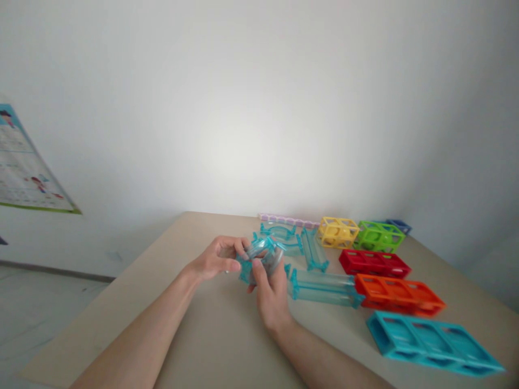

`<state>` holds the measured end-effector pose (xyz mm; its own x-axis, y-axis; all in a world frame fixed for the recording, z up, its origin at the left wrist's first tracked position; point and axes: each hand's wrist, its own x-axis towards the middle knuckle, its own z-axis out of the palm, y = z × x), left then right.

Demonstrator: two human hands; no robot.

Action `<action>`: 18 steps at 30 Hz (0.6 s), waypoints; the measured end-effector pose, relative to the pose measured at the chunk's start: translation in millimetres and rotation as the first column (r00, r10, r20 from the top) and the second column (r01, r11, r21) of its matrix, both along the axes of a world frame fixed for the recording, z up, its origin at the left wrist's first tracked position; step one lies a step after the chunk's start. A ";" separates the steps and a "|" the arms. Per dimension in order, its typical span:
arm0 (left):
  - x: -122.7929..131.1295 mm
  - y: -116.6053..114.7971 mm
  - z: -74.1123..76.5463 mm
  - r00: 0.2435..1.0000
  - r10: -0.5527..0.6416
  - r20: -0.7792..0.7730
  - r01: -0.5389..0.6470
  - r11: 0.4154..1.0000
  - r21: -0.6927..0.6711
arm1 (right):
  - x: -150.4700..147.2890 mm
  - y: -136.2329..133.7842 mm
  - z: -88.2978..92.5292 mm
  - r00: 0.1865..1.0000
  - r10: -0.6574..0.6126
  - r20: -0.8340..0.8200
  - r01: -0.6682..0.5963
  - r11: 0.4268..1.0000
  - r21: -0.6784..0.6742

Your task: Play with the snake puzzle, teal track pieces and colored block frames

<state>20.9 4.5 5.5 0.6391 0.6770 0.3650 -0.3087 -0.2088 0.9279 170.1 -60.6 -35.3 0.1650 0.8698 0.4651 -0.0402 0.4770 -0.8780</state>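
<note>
A clear, curved tube piece with teal ends (259, 248) is held above the table in front of me. My right hand (270, 289) wraps round it from the near right, thumb lying on top. From the left, my left hand (221, 256) has its fingertips against the piece, with the thumb and fingers bent round its left side. Another teal part (245, 272) shows below the held piece, partly hidden by the fingers; I cannot tell whether the two are joined. Just right of my right hand lies a long clear teal tube (324, 286).
More clear teal pieces (312, 248) lie behind. On the right stand open-sided frame blocks: yellow (337, 232), green (379, 236), red (373, 263), orange (399, 294), teal (436, 343) and dark blue (399, 226). A pale purple strip (288, 220) lies by the wall.
</note>
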 end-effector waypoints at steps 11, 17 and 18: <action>7.0 -6.4 1.6 0.992 0.126 0.017 -0.124 0.990 -0.060 | -3.2 1.3 3.3 0.990 0.143 -0.004 -0.142 0.987 -0.077; 4.8 -7.5 4.8 0.996 0.045 -0.076 -0.055 0.989 -0.136 | -4.4 -2.9 7.8 0.973 0.225 -0.042 -0.229 0.960 -0.161; 5.1 -7.6 5.6 0.996 0.043 -0.073 -0.053 0.988 -0.142 | -4.6 -3.7 8.9 0.970 0.237 -0.047 -0.242 0.956 -0.164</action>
<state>25.9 -3.2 11.1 0.6251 0.7496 0.2176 -0.2357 -0.0844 0.9681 165.5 -64.2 -26.4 -0.0478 0.9504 0.3074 -0.1593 0.2966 -0.9416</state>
